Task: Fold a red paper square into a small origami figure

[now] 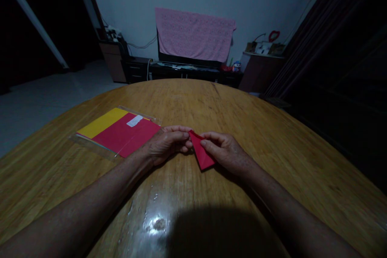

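Note:
A folded piece of red paper (202,156) is held between both hands just above the wooden table, narrow and pointed toward me. My left hand (171,143) pinches its upper left corner between thumb and fingers. On the other side, my right hand (225,151) grips the right edge, thumb on top and fingers behind; the fingers hide part of that edge. Left of my left hand lies a clear plastic packet of coloured paper (121,133), with red and yellow sheets showing and a white label on it.
The round wooden table (187,100) spreads out around my hands, with a bright glare spot near me. Beyond it, a pink cloth (195,34) drapes over a screen on a low dark cabinet (139,70). A brown cabinet (260,70) holding small items stands at the back right.

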